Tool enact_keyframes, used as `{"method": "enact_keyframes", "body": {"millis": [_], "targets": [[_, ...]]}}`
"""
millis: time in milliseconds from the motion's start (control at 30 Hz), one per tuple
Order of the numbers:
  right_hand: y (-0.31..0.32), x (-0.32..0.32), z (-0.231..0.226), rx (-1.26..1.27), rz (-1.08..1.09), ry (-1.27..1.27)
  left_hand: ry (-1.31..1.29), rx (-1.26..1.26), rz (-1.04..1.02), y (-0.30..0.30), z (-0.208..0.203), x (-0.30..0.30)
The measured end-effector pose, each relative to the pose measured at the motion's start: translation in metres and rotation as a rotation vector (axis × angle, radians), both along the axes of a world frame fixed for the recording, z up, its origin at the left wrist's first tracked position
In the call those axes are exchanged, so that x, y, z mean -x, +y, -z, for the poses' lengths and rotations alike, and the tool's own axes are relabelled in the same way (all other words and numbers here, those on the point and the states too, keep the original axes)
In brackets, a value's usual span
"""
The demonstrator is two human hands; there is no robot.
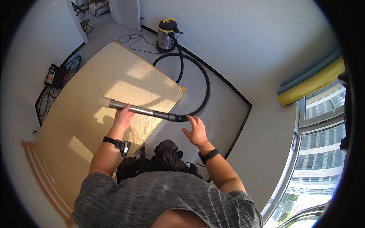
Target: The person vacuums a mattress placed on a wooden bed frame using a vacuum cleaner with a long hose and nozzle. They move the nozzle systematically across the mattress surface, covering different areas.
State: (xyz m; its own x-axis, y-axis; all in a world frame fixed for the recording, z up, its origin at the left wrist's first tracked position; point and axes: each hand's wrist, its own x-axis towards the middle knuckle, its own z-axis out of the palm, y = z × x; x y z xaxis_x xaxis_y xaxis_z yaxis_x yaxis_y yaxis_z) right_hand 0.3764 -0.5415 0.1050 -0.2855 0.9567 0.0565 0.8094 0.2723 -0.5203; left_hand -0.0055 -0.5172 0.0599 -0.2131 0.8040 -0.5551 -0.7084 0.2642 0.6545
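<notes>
My left hand (123,117) is wrapped round the metal tube of a vacuum wand (142,110), near its front part. A clear nozzle (105,102) at the wand's far end rests on or just over the cream mattress (72,125). Behind the grip, the wand joins a black corrugated hose (208,85). My right hand (197,131) is open with its fingers apart, just below the hose by the joint; whether a fingertip touches it I cannot tell. The hose curves back to a steel canister vacuum (165,37) with a black and yellow top.
A wooden bed frame (32,163) shows at the mattress's left end. By the left wall stand a black machine (56,76) with cables and a blue basin (74,60). A loose cord (133,37) lies near the doorway. To the right are curtains (310,81) and a window (319,163).
</notes>
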Motion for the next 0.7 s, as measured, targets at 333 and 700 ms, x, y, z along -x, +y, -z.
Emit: {"method": "enact_keyframes", "body": {"millis": [333, 700], "targets": [[0.138, -0.141, -0.034, 0.312, 0.075, 0.270, -0.024, -0.005, -0.316, 0.112, -0.025, -0.051], [0.351, -0.185, -0.280, 0.236, -0.655, 0.881, -0.081, 0.085, -0.576, 0.305, 0.058, -0.102]]}}
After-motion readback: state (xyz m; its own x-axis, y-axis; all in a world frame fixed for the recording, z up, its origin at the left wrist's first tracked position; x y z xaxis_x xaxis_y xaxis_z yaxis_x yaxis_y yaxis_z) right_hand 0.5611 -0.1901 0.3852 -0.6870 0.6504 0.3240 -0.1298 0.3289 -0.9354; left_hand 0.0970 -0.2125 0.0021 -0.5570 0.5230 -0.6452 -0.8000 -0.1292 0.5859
